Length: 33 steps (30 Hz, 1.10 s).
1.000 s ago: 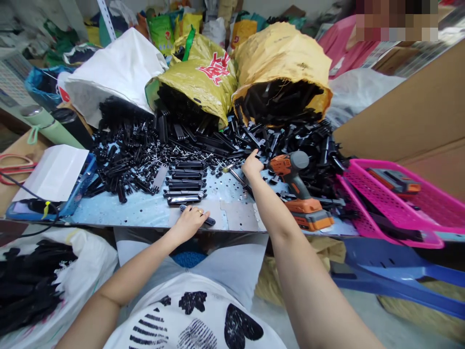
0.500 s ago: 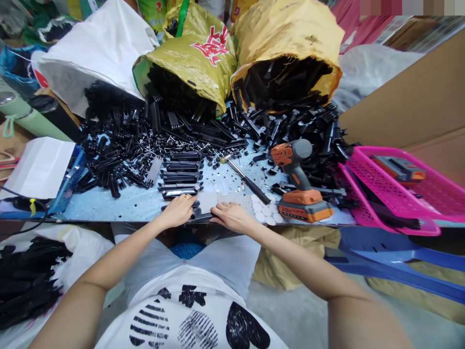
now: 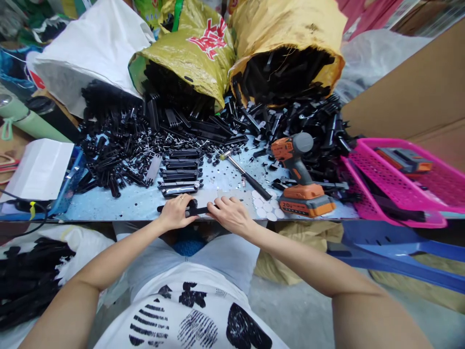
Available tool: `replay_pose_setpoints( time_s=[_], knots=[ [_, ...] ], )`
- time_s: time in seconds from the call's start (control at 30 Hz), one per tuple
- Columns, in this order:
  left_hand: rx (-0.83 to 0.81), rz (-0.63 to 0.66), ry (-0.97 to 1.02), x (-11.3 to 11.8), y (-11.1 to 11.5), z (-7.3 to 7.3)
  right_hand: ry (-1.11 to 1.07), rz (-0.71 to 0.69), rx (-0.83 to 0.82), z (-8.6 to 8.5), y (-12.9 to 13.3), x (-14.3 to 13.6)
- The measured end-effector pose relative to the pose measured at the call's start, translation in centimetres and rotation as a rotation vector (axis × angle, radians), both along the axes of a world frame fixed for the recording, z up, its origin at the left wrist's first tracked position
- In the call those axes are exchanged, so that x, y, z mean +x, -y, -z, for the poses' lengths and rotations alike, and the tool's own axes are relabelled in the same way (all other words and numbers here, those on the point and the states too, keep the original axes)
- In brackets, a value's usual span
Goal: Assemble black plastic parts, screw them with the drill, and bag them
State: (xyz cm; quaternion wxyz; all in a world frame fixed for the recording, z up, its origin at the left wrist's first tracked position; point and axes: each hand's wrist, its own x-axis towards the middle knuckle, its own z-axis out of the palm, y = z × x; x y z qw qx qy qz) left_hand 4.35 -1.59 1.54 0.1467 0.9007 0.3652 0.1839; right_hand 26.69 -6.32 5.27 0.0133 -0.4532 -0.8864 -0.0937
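At the table's front edge, a black plastic part (image 3: 198,211) lies between my hands. My left hand (image 3: 177,212) is closed round its left portion, with a ring on one finger. The fingertips of my right hand (image 3: 232,214) grip its right end. Just beyond my left hand, several black assembled parts (image 3: 180,175) lie stacked in a row. A hammer (image 3: 250,179) with a black handle rests to the right of them. Round white discs (image 3: 267,206) lie beside my right hand, and an orange and grey cordless driver (image 3: 300,177) stands past them.
Loose black parts and pins (image 3: 119,145) are heaped across the back. Behind them lie a white sack (image 3: 94,48), a green-yellow sack (image 3: 181,63) and a yellow sack (image 3: 283,29). A pink basket (image 3: 399,182) sits at right, a blue tray (image 3: 72,179) at left.
The black part has been raised slightly and shows more plainly between my hands. My left hand has closed further round it. The view has shifted slightly.
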Motion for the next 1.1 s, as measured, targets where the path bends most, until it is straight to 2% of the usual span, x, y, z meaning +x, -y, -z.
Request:
replay_pose_setpoints(
  time_s=[0.23,0.33,0.43,0.5,0.6,0.67,0.73,0.83,0.93,1.03,1.1],
  knots=[
    [0.029,0.016,0.058,-0.3,-0.2,0.6,0.036,-0.064,-0.019,-1.3,-1.3,-0.1],
    [0.005,-0.012,-0.012,0.2,0.3,0.5,0.01,-0.061,-0.031,-0.2,-1.7,0.8],
    [0.037,0.059,-0.093,2.2,0.0,-0.4,-0.06,-0.042,-0.053,2.2,-1.7,2.4],
    [0.104,0.062,-0.124,4.6,-1.8,-1.4,-0.13,-0.028,-0.07,3.9,-1.1,3.4],
    [0.113,-0.064,-0.226,9.1,-7.2,-2.3,-0.228,0.005,-0.097,5.7,0.3,4.1],
    [0.067,-0.119,-0.33,11.6,-11.2,-2.3,-0.268,0.027,-0.135,6.1,1.1,4.3],
    [0.036,-0.129,-0.365,13.5,-14.2,-1.7,-0.298,0.067,-0.168,5.7,1.0,4.7],
    [0.026,-0.134,-0.364,14.8,-15.8,-0.9,-0.337,0.25,-0.127,4.5,-1.7,6.3],
    [0.041,-0.153,-0.335,14.6,-15.1,-1.0,-0.324,0.59,-0.058,3.7,-7.2,8.9],
    [0.061,-0.192,-0.262,12.6,-13.1,-2.3,-0.289,0.925,-0.095,3.8,-12.9,10.9],
    [0.058,-0.264,-0.077,9.9,-11.4,-3.2,-0.291,1.012,-0.14,4.1,-15.2,11.6]
  ],
)
